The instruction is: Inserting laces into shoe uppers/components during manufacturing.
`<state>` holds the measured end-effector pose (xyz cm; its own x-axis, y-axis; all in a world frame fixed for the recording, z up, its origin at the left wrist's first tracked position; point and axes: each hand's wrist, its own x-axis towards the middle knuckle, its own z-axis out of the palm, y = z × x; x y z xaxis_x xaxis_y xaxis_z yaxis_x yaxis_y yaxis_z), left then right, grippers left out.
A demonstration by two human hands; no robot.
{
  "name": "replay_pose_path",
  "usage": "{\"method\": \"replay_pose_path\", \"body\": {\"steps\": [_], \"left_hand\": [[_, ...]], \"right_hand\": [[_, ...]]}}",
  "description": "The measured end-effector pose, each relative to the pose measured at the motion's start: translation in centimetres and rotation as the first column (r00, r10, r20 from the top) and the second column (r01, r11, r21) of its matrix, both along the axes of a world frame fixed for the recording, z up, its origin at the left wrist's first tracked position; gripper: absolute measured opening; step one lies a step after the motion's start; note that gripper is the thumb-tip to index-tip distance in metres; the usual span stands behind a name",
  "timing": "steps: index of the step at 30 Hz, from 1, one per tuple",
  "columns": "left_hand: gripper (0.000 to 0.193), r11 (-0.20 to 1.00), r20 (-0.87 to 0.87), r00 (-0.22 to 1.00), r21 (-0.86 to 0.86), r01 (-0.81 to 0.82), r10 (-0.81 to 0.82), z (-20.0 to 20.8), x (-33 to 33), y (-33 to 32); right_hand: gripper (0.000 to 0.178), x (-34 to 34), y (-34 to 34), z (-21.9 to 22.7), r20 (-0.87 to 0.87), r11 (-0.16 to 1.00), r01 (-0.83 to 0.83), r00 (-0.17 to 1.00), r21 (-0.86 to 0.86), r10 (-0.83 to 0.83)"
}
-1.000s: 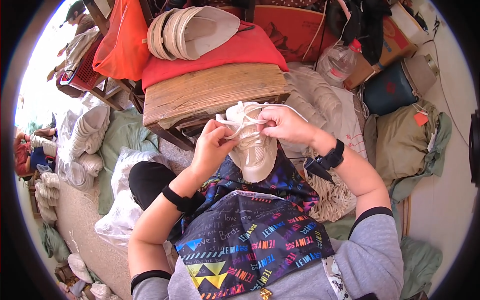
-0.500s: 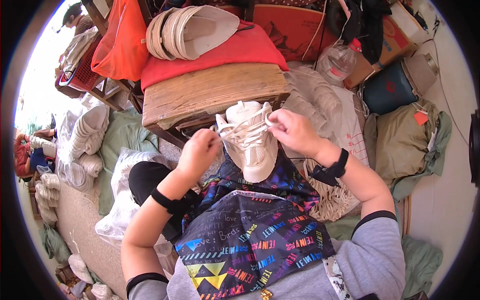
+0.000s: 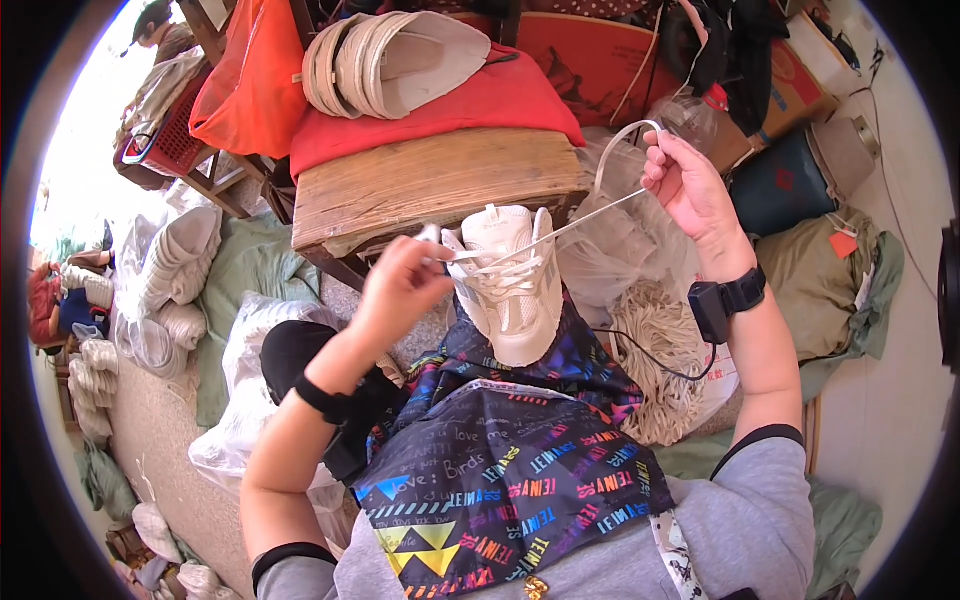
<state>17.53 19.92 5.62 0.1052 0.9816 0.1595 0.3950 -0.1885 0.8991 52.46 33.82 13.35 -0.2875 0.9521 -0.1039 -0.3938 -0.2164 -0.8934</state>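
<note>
Shoe [image 3: 507, 310] on apron [image 3: 510, 480], long axis twelve to six, toe at six. It lies at three o'clock from the nearer left hand [image 3: 397, 288], whose finger grip cannot be told; right hand [image 3: 694, 195], toward two, pinches the lace [image 3: 602, 162].

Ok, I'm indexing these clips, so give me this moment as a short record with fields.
item: cream mesh lace-up shoe, toe toward the picture's bottom
right hand: holding a flat white lace stretched from the shoe
left hand: at the shoe's left edge, grip blurred
beyond: brown wooden stool bearing red cloth and cream shoe uppers
right side: bundle of thin cream laces
</note>
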Motion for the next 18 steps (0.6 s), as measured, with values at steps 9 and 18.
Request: {"method": "replay_pose_path", "body": {"steps": [9,18], "left_hand": [[0.020,0.952,-0.038,0.965,0.180,-0.248,0.259,-4.0,4.3,0.3],[0.032,0.911,0.472,0.796,-0.338,-0.236,0.380,-0.5,-5.0,-0.8]], "right_hand": [[0.016,2.9,2.4,0.9,0.003,0.968,0.249,0.968,-0.042,-0.249],[0.014,10.3,5.1,4.9,-0.189,0.861,0.503,0.841,-0.071,-0.507]]}}
